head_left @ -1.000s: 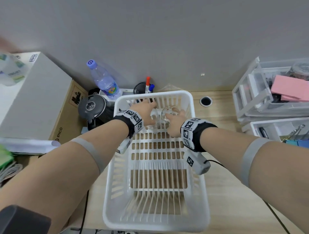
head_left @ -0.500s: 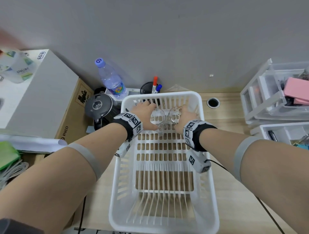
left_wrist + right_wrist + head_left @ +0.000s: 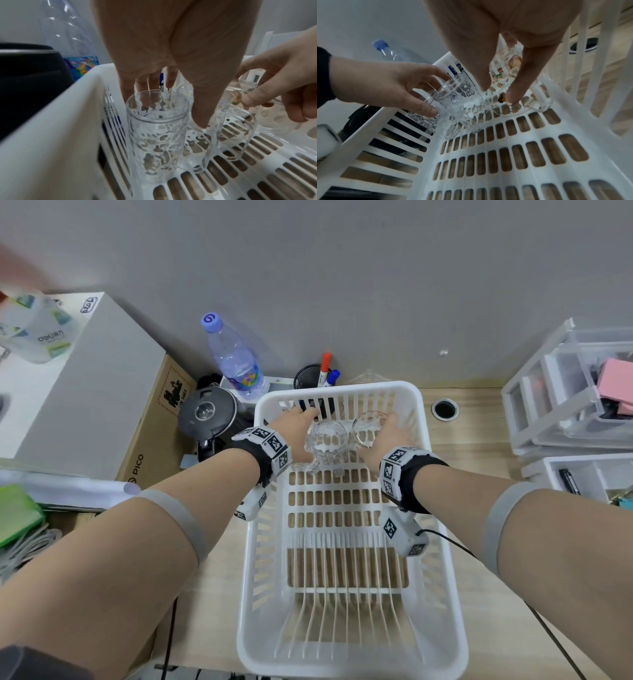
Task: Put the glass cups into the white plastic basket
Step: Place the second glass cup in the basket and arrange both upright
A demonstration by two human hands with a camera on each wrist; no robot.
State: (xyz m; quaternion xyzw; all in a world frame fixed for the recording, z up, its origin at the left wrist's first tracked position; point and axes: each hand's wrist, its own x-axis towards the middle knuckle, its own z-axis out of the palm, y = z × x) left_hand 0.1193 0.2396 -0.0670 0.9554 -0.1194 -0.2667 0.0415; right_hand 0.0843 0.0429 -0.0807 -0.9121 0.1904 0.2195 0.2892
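Observation:
The white plastic basket (image 3: pixel 376 386) lies lengthwise on the wooden desk. Two glass cups stand at its far end. A textured clear cup (image 3: pixel 327 441) with a handle is on the left. My left hand (image 3: pixel 301 422) reaches down over it, fingers behind the rim and thumb in front. The left wrist view shows this cup (image 3: pixel 156 135) upright on the slotted floor beside the basket wall (image 3: pixel 60 128). A cup with small printed pictures (image 3: pixel 368 426) is on the right. My right hand (image 3: pixel 390 426) pinches its rim, and the right wrist view shows that cup (image 3: pixel 537 98) below the hand (image 3: pixel 499 92).
Behind the basket stand a water bottle (image 3: pixel 236 361), a black kettle (image 3: pixel 205 412) and a mesh pen holder (image 3: pixel 313 378). A cardboard box (image 3: pixel 85 392) fills the left side. Clear plastic drawers (image 3: pixel 575 392) stand on the right, near a cable hole (image 3: pixel 444 408).
Both hands have moved the cups to the far end of the basket and lowered them. The hands have spread slightly apart, and both cup mouths now show.

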